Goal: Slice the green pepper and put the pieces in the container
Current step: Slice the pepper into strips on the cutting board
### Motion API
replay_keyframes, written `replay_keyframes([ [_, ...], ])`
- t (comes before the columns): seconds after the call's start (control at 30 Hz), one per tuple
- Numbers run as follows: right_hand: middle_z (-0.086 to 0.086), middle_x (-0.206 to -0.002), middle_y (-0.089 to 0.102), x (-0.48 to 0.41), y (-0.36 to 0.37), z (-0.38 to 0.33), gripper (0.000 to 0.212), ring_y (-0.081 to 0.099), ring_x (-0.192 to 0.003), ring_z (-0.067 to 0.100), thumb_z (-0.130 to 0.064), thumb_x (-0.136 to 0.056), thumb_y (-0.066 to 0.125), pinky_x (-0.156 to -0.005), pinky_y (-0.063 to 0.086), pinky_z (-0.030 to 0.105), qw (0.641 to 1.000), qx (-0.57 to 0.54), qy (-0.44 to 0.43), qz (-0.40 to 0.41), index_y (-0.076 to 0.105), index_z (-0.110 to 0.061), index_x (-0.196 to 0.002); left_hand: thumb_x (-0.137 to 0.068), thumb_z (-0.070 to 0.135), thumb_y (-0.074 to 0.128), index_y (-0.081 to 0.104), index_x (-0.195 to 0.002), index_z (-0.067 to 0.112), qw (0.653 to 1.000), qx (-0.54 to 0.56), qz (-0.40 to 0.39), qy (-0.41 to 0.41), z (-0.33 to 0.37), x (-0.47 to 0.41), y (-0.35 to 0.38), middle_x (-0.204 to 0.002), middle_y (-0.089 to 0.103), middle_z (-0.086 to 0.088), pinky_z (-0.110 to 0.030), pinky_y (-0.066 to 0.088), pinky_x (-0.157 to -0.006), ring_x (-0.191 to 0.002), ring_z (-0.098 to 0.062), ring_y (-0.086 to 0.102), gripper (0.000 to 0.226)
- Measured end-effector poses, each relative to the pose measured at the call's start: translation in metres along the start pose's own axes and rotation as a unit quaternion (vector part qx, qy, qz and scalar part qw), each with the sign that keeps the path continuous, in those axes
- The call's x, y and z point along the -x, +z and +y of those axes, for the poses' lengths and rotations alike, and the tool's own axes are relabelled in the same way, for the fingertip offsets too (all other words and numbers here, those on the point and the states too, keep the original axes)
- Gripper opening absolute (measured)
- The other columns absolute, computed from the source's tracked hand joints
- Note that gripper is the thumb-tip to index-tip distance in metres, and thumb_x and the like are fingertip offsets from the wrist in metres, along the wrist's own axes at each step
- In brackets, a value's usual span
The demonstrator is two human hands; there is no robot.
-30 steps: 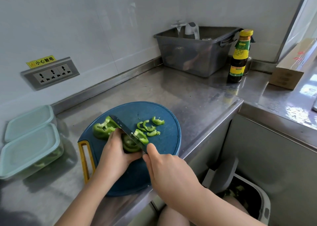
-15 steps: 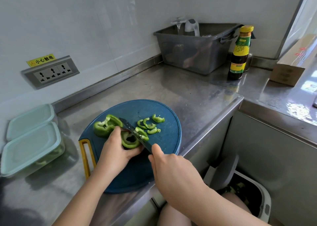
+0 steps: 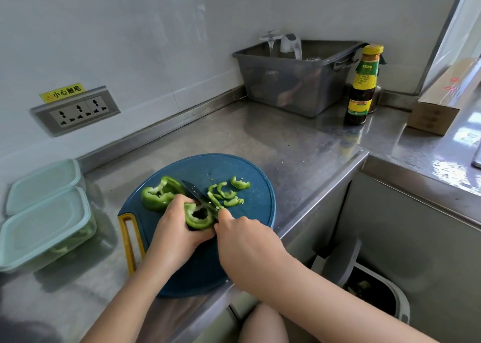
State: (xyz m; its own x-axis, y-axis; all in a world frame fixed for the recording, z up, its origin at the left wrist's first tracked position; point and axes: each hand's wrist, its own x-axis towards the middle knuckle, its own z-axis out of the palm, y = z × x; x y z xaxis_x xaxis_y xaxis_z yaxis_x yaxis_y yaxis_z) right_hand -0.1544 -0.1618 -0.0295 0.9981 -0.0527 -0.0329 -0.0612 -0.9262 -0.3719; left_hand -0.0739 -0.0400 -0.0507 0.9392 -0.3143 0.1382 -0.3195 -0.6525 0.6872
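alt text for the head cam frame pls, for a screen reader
A person's right hand slices a green pepper piece with a knife on a round blue cutting board, the left hand holding it. Cut strips lie beside the blade; two lidded containers sit to the left.

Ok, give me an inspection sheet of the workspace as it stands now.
Surface: steel counter, blue cutting board at its front edge.
Job's things: knife blade on pepper piece; pepper chunk left of it; slices right of the blade; lidded front container, green inside; lidded rear container.
Clutter: grey tub, sauce bottle, cardboard box at the back.
Hands: left hand holds the pepper piece; right hand grips the knife.
Cables: nothing seen.
Surroundings: wall socket; open waste bin below the counter.
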Motion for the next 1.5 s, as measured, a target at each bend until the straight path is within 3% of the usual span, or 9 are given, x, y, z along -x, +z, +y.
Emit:
replay_keyframes([
  [0.13, 0.014, -0.094, 0.055, -0.015, -0.004, -0.003, 0.003, 0.04, -0.07, 0.027, -0.013, -0.096, 0.034, -0.048, 0.028, 0.031, 0.999, -0.007, -0.017, -0.026, 0.032, -0.013, -0.097, -0.065, 0.023, 0.084, 0.051, -0.093, 0.017, 0.999, 0.02, -0.022, -0.012, -0.002, -0.001, -0.006, -0.086, 0.064, 0.008, -0.011, 0.038, -0.057, -0.077, 0.003, 0.057, 0.044],
  [0.27, 0.007, -0.076, 0.044, -0.024, -0.012, 0.015, 0.024, 0.044, -0.07, 0.03, -0.031, -0.101, 0.027, -0.065, 0.035, 0.038, 0.995, -0.092, 0.014, -0.035, 0.034, -0.011, -0.091, -0.063, 0.027, 0.085, 0.053, -0.097, 0.021, 0.999, 0.025, -0.032, 0.003, -0.004, 0.003, -0.01, -0.089, 0.064, 0.01, -0.004, 0.04, -0.06, -0.077, 0.011, 0.057, 0.047],
  [0.43, 0.002, -0.074, 0.045, -0.03, -0.027, 0.034, 0.031, 0.045, -0.064, 0.017, -0.033, -0.102, 0.026, -0.064, 0.033, 0.032, 0.985, -0.165, 0.029, -0.051, 0.042, -0.01, -0.087, -0.056, 0.028, 0.088, 0.052, -0.105, 0.026, 0.999, 0.025, 0.015, 0.031, -0.007, 0.003, -0.008, -0.102, 0.056, 0.019, 0.003, 0.036, -0.069, -0.09, 0.011, 0.052, 0.061],
  [0.57, 0.002, -0.066, 0.046, -0.013, -0.035, 0.034, 0.033, 0.04, -0.056, 0.016, -0.034, -0.102, 0.026, -0.052, 0.031, 0.03, 0.983, -0.182, 0.013, 0.003, 0.035, -0.015, -0.078, -0.061, 0.03, 0.086, 0.048, -0.116, 0.021, 0.999, 0.003, 0.038, 0.036, -0.005, 0.003, -0.001, -0.105, 0.055, 0.011, 0.0, 0.036, -0.07, -0.094, -0.004, 0.052, 0.067],
  [0.67, 0.002, -0.062, 0.043, 0.011, -0.027, 0.024, 0.033, 0.039, -0.055, 0.021, -0.04, -0.101, 0.026, -0.053, 0.03, 0.036, 0.984, -0.169, -0.012, 0.048, 0.03, -0.016, -0.079, -0.066, 0.031, 0.083, 0.044, -0.119, 0.014, 0.997, -0.026, 0.053, 0.049, -0.005, 0.006, 0.005, -0.11, 0.05, 0.003, -0.013, 0.034, -0.078, -0.103, -0.01, 0.048, 0.068],
  [0.87, 0.0, -0.058, 0.037, 0.036, -0.001, 0.013, 0.031, 0.035, -0.054, 0.027, -0.047, -0.099, 0.017, -0.047, 0.022, 0.034, 0.99, -0.095, -0.047, 0.089, 0.019, -0.021, -0.081, -0.058, 0.02, 0.087, 0.039, -0.101, 0.014, 0.997, -0.02, 0.077, 0.019, -0.001, 0.005, 0.006, -0.104, 0.052, -0.005, -0.023, 0.033, -0.069, -0.087, -0.018, 0.049, 0.064],
  [1.2, -0.001, -0.055, 0.031, 0.034, 0.011, 0.013, 0.027, 0.028, -0.045, 0.02, -0.042, -0.1, 0.016, -0.042, 0.014, 0.034, 0.99, -0.02, -0.07, 0.124, 0.01, -0.024, -0.08, -0.055, 0.013, 0.088, 0.036, -0.098, 0.011, 0.997, -0.009, 0.071, 0.018, 0.001, 0.003, 0.01, -0.104, 0.055, -0.013, -0.024, 0.037, -0.067, -0.094, -0.027, 0.057, 0.068],
  [1.33, -0.005, -0.044, 0.007, 0.031, 0.013, 0.013, 0.026, 0.004, -0.034, 0.012, -0.039, -0.095, 0.028, -0.038, -0.003, 0.026, 0.994, 0.005, 0.001, 0.112, 0.015, -0.023, -0.078, -0.056, 0.016, 0.088, 0.034, -0.1, 0.012, 0.998, 0.014, 0.054, -0.013, 0.006, 0.003, 0.007, -0.108, 0.051, -0.004, -0.024, 0.037, -0.073, -0.093, -0.018, 0.052, 0.069],
  [1.5, -0.001, -0.056, 0.032, 0.034, 0.015, 0.02, 0.024, 0.029, -0.045, 0.02, -0.039, -0.101, 0.018, -0.042, 0.014, 0.034, 0.992, 0.002, -0.056, 0.115, 0.022, -0.02, -0.089, -0.058, 0.02, 0.087, 0.034, -0.102, 0.014, 0.999, 0.016, 0.028, -0.043, 0.004, 0.002, 0.004, -0.116, 0.051, -0.008, -0.025, 0.038, -0.075, -0.096, -0.018, 0.052, 0.069],
])
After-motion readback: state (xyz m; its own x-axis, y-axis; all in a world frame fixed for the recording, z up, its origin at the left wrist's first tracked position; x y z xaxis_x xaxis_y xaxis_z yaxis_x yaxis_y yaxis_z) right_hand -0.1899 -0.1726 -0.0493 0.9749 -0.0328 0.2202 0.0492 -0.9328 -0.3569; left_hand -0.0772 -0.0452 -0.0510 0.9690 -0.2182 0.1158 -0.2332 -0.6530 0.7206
